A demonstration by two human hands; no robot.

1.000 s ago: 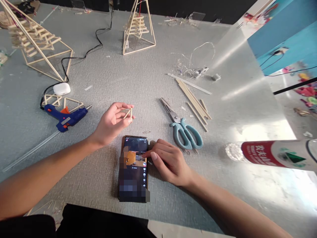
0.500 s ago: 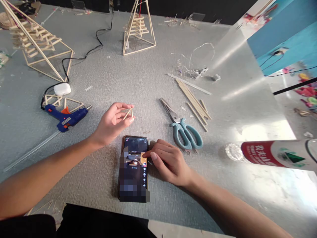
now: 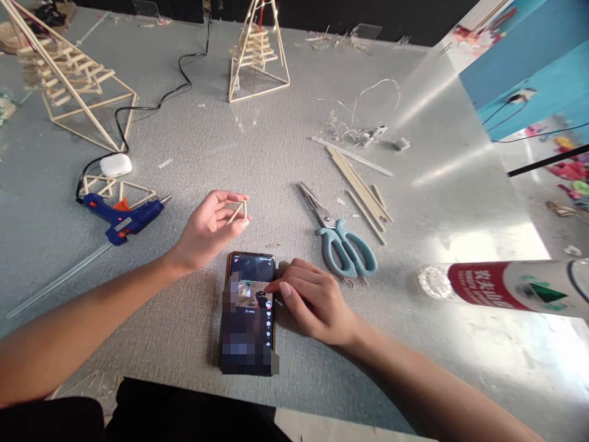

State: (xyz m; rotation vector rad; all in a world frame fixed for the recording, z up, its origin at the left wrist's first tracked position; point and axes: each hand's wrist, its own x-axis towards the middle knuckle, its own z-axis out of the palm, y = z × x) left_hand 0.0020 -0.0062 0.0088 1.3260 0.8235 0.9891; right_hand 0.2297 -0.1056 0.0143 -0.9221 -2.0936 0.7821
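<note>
Grey textured tabletop (image 3: 207, 147) fills most of frame; bright glare (image 3: 510, 252) on it at right, fainter streaks upper right. Black panel (image 3: 391, 18) along top edge. Blue panel (image 3: 529, 61) upper right, carrying a white socket (image 3: 523, 96). Dark bar (image 3: 547, 161) at right edge.

White Chinese characters (image 3: 483, 277) reading 农夫山, from the Nongfu Spring brand name, stand on the red band (image 3: 494, 301) of the plastic bottle (image 3: 515, 285); the smaller lettering below them is too small to read surely; a green triangular emblem (image 3: 546, 293) marks the bottle's white part; on the smartphone (image 3: 252, 325), a heart icon (image 3: 269, 314) and a star icon (image 3: 268, 334) show along the right edge, its tiny captions illegible; the blue glue gun (image 3: 131, 221) bears a pale label (image 3: 122, 224) with unreadable print.
</note>
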